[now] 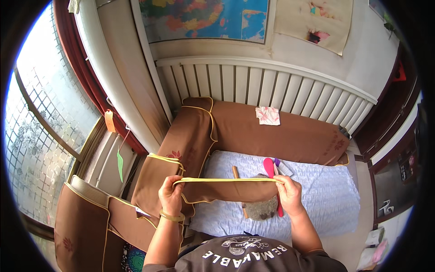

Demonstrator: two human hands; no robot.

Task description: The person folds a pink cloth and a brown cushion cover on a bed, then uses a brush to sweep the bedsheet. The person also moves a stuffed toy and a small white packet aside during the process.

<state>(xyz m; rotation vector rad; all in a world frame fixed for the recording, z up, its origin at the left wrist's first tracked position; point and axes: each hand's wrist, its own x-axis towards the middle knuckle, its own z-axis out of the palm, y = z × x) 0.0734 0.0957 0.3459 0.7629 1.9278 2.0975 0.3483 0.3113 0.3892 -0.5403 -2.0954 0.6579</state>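
Note:
My left hand (171, 194) and my right hand (289, 196) pinch opposite ends of a folded brown cloth (231, 191) with yellow piping. Its top edge is taut and nearly level, while the lower edge sags. A bangle circles my left wrist. Beneath the cloth, on a light blue textured sofa cover (323, 200), lies a grey fluffy object (261, 209), partly hidden. A pink-headed brush (268, 166), a purple-and-white brush (283, 167) and a wooden stick (236, 171) lie around it; the cloth or my hand hides parts of them.
Brown covers with yellow trim dress the sofa's backrest (272, 136) and armrest (185, 132). Another brown cloth (154, 178) drapes near my left hand. A small patterned cloth (268, 115) rests atop the backrest, before a white radiator (251, 81). At left stands another brown-covered seat (81, 221).

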